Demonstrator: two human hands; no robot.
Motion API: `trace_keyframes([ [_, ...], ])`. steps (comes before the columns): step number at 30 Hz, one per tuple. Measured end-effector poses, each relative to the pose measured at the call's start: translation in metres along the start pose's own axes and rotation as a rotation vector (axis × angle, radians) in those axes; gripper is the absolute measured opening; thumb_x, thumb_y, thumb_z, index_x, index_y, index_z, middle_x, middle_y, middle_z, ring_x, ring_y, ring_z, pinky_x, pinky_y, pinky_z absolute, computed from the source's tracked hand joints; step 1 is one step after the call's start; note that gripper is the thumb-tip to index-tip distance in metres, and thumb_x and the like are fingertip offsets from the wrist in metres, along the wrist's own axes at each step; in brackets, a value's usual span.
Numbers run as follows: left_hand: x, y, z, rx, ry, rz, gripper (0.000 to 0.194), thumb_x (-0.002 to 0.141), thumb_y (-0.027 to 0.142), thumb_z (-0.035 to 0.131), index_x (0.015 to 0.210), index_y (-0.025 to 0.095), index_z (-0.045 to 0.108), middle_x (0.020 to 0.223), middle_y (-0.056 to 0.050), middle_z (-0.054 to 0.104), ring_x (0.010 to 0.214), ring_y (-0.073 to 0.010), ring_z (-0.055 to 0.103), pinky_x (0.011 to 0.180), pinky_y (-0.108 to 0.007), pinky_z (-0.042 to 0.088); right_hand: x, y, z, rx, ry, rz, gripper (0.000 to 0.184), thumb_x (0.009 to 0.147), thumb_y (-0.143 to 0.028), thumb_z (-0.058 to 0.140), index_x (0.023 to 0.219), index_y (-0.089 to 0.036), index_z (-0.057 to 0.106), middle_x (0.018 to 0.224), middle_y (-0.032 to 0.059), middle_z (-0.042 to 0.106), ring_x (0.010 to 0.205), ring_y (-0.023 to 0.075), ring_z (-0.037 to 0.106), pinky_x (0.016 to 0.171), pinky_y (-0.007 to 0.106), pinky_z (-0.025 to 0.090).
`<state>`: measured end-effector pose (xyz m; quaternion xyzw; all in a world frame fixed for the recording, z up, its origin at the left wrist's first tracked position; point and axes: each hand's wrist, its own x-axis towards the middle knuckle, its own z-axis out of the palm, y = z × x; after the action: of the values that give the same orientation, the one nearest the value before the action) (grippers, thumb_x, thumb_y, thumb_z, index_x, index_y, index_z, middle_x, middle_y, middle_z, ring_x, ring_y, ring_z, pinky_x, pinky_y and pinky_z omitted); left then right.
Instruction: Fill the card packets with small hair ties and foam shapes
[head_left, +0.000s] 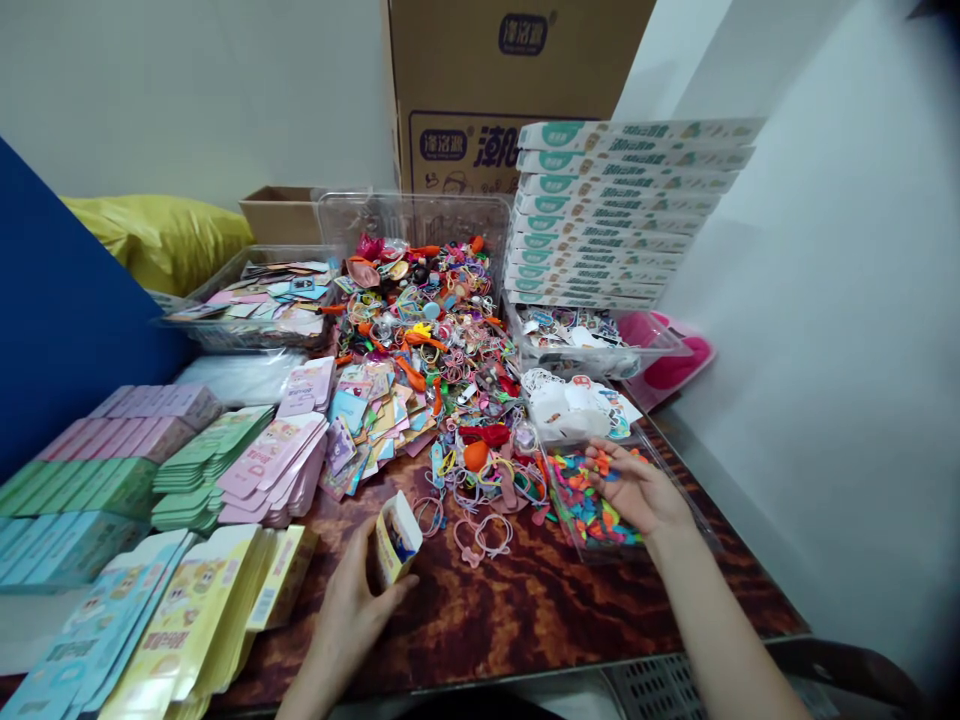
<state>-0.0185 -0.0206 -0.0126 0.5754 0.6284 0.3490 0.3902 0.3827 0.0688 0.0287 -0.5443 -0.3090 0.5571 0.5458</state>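
Left hand (366, 588): grasping open yellow rectangular cardboard box (388, 548) at its 1 o'clock | Right hand (628, 490): near box's 3 o'clock, over clear plastic tray (604, 553) of small multicoloured pieces (587, 510), grip cannot be told

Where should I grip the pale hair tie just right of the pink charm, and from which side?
I'd pinch the hair tie by its near arc, coming down from the near side: the loop lies flat with bare table in front, while its far arc sits close to the pile and its left by the charm.
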Motion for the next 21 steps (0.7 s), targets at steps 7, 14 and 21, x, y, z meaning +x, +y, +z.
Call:
trace_keyframes([
  [7,0.001,-0.003,0.0,-0.027,0.02,-0.007,0.071,0.07,0.037,0.074,0.132,0.019,0.047,0.138,-0.015,0.056,0.129,-0.0345,0.054,0.111,-0.051,0.039,0.021,-0.008,0.001,-0.147,0.074,-0.061,0.027,0.062,-0.041,0.078,0.075,-0.02,0.067,0.064,0.0022,0.06,0.049,0.0121,0.05,0.041,0.025,0.041],
  [14,0.001,-0.002,0.0,-0.014,0.012,-0.002,0.071,0.069,0.035,0.075,0.132,0.018,0.047,0.137,-0.015,0.058,0.128,-0.0348,0.054,0.11,-0.051,0.039,0.04,-0.001,0.008,-0.525,0.195,-0.211,0.036,0.059,-0.05,0.074,0.077,-0.02,0.065,0.054,-0.0036,0.052,0.047,0.013,0.043,0.046,0.026,0.029],
  [21,0.0,-0.002,-0.001,0.022,-0.035,0.01,0.071,0.073,0.034,0.072,0.135,0.018,0.042,0.139,-0.016,0.055,0.129,-0.0331,0.052,0.112,-0.051,0.036,0.055,-0.008,0.022,-0.978,0.181,-0.408,0.017,0.058,-0.027,0.068,0.054,-0.023,0.052,0.066,0.0005,0.056,0.07,0.0201,0.05,0.065,0.029,0.033],
])
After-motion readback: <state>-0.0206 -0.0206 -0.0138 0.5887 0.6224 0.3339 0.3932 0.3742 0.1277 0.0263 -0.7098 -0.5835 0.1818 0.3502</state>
